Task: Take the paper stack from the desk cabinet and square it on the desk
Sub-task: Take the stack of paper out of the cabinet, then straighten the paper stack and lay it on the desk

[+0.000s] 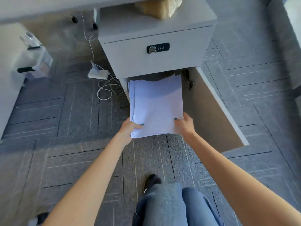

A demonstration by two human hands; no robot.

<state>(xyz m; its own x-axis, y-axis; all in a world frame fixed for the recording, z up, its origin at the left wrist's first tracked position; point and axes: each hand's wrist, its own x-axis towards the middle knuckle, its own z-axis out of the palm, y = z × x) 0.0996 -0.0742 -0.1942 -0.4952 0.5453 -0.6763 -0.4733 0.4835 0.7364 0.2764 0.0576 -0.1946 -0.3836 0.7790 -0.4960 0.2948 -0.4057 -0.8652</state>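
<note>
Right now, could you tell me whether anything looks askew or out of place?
Yes: the white paper stack, held by both hands at the grey cabinet's open compartment, is fanned, with sheet edges staggered along its left side.

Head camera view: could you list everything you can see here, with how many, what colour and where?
paper stack: one, white, held at the open cabinet mouth
cabinet: one, grey, centre, lower door swung open to the right
combination lock: one, black, cabinet front
wrapped bundle: one, tan, on cabinet top
power strip: one, white, on the floor to the left, with cables
carpet: grey tiles
legs: blue jeans, dark shoe
left hand: grips the stack's near left corner
right hand: grips the near right corner
</note>
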